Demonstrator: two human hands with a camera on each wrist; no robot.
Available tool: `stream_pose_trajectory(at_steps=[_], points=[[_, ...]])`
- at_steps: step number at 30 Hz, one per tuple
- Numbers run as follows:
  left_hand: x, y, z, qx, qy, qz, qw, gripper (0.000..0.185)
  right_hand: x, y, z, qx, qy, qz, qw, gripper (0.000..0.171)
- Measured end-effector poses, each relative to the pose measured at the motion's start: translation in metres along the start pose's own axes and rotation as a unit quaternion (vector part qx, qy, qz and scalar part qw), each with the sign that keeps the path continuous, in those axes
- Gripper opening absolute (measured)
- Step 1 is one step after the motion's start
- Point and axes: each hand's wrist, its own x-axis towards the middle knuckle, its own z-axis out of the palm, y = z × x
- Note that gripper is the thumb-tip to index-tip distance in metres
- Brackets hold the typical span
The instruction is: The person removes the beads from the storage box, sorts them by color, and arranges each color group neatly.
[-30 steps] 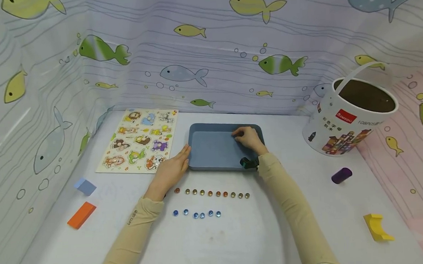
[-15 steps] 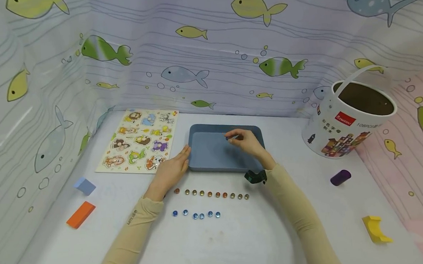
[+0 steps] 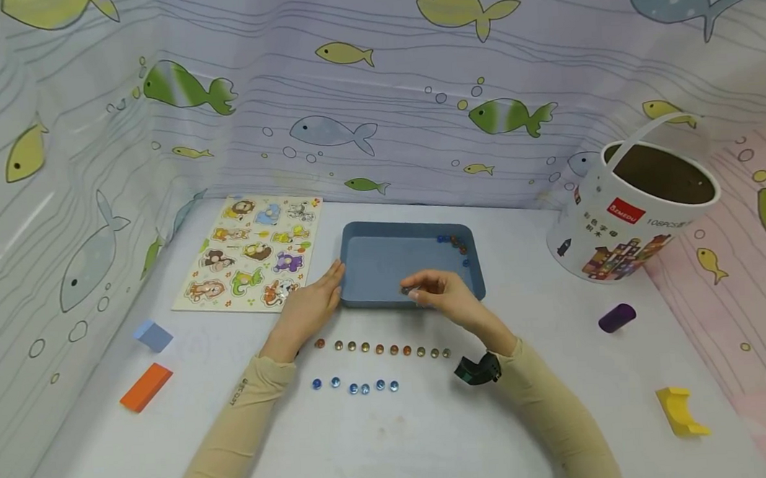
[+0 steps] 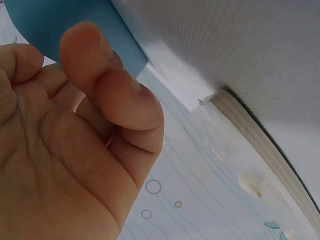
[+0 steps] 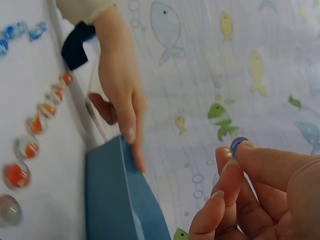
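My right hand pinches a blue glass marble between thumb and forefinger, over the near edge of the blue-grey tray. Extended fingers of my left hand rest against the tray's left side. Several blue and orange marbles lie in the tray's far right corner. In front of the tray, orange and clear marbles form a long row on the white table. A shorter row of blue marbles lies nearer to me.
An animal puzzle board lies left of the tray. A white bucket stands at the back right. Blocks lie at the sides: light blue, orange, purple and yellow. A fish-print curtain hangs behind.
My right hand has lifted away from the tray's far right part and come toward me and slightly left, holding a marble. Corner marbles are uncovered now. The left hand stays put.
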Motion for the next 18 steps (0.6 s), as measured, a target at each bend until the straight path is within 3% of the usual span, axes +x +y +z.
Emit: stream_pose_trajectory(at_steps=[18], points=[[0.000,-0.001,0.001,0.000,-0.002,0.000,1.0000,0.049,-0.059,0.038,0.029,-0.021,-0.066,0.007,0.998,0.018]])
